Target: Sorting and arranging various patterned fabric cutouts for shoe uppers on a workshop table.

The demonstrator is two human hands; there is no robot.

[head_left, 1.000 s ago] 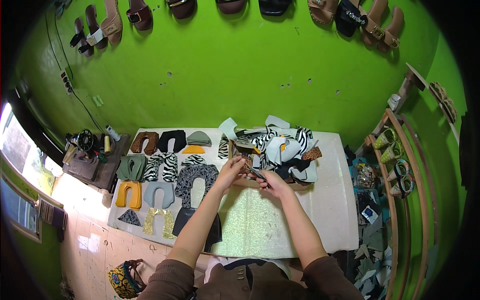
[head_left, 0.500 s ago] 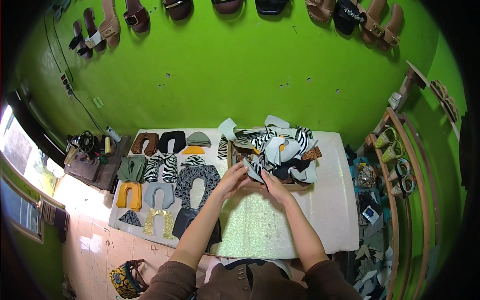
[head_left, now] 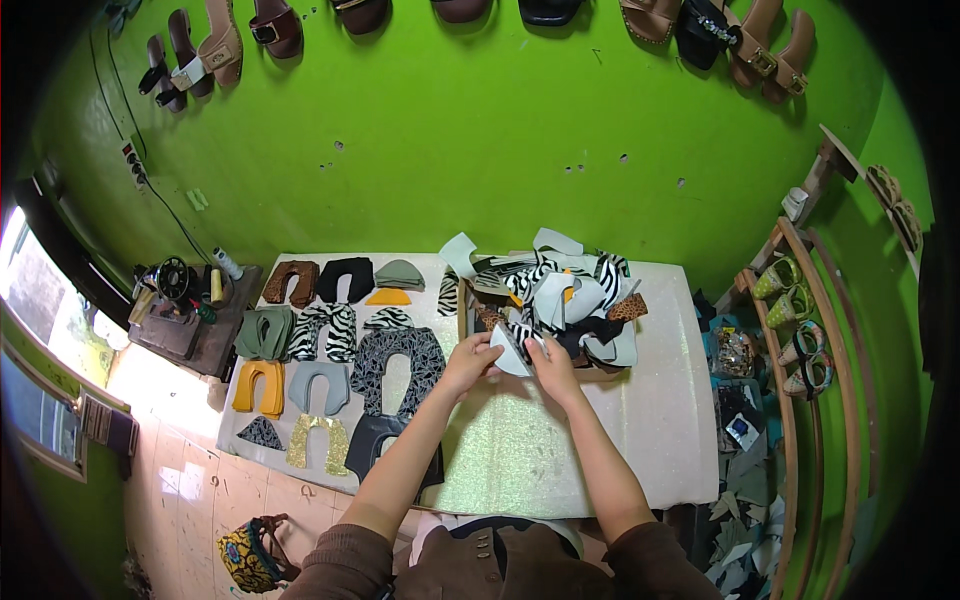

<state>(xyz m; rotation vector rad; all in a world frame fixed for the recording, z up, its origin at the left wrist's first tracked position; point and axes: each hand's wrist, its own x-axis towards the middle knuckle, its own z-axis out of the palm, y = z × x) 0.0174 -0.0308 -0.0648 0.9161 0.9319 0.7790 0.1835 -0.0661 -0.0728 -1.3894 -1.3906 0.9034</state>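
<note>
Both hands hold a pale, half-round cut piece of material (head_left: 509, 353) at the near edge of a heaped box. My left hand (head_left: 470, 364) is closed on its left side, and my right hand (head_left: 551, 368) pinches the right side. A zebra-striped edge shows just above the piece; I cannot tell whether it belongs to it. Behind my hands, the box (head_left: 462, 312) overflows with loose cut pieces (head_left: 560, 298) in white, zebra stripe, black and leopard print. To the left lie sorted stacks, including zebra U-shapes (head_left: 324, 332), grey U-shapes (head_left: 320, 386) and a black patterned U-shape (head_left: 399, 362).
The white table (head_left: 660, 430) stands against a green wall hung with sandals (head_left: 275, 28). At left is a sewing machine (head_left: 172, 290) on a small stand. A wooden rack (head_left: 822, 400) with shoes is at right, beside a heap of scraps (head_left: 740, 510). A patterned bag (head_left: 250, 555) lies on the floor.
The held piece has come slightly toward me and turned, so its pale half-round face now shows. My hands have shifted a little with it.
</note>
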